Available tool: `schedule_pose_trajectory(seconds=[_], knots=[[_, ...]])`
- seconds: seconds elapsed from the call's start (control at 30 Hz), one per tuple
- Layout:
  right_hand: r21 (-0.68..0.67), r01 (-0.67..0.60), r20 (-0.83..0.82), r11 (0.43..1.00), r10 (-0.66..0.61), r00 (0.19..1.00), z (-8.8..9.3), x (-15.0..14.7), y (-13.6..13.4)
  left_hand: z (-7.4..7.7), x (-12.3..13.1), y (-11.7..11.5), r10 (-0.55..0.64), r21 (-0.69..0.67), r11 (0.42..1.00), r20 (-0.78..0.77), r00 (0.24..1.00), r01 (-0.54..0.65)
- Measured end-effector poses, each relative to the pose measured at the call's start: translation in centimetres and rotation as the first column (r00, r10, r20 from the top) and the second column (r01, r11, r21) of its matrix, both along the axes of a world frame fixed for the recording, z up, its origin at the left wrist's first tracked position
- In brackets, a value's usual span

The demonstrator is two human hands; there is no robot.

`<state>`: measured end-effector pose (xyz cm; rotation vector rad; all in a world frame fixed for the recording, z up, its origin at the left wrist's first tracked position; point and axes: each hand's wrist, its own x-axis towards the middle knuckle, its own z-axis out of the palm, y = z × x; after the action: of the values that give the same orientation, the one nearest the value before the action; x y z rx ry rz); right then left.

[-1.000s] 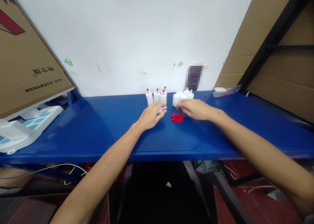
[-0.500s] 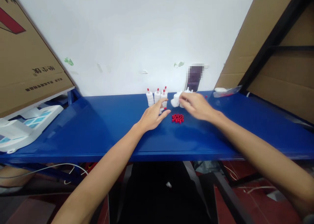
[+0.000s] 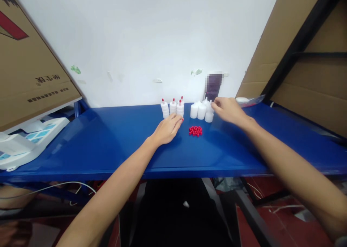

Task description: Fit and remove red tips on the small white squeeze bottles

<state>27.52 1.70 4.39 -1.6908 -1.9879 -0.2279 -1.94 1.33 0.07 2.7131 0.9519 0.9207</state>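
Observation:
Several white bottles with red tips (image 3: 165,109) stand at the middle back of the blue table. Just in front of them, my left hand (image 3: 168,128) is closed, with a bit of red showing at its fingertips; the rest of what it holds is hidden. To the right stand several white bottles without red tips (image 3: 201,111). My right hand (image 3: 225,108) has its fingers pinched at the nozzle of the rightmost bottle (image 3: 209,116). A small pile of red caps (image 3: 195,131) lies between the hands, nearer the front.
A dark phone (image 3: 213,86) leans on the white wall behind the bottles. At the left of the blue table (image 3: 108,146) is a white device with light-blue panels (image 3: 40,135). A clear plastic bag (image 3: 251,101) lies at the back right. Cardboard stands on both sides.
My left hand's fingers have closed together. My right hand has moved right, from over the white bottles to the rightmost one, uncovering the others. A tilted white bottle now appears upright.

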Motion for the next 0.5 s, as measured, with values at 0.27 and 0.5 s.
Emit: schedule_pose_trajectory(seconds=[0.27, 0.5], knots=[[0.182, -0.044, -0.085, 0.982, 0.06, 0.995, 0.6, -1.6, -1.5, -0.1, 0.5, -0.1, -0.013, -0.03, 0.999, 0.004, 1.0, 0.013], [-0.206, -0.585, -0.049, 0.784, 0.589, 0.807, -0.3, -6.7, -4.1, -0.2, 0.7, -0.2, -0.083, 0.05, 0.995, 0.027, 0.996, 0.081]])
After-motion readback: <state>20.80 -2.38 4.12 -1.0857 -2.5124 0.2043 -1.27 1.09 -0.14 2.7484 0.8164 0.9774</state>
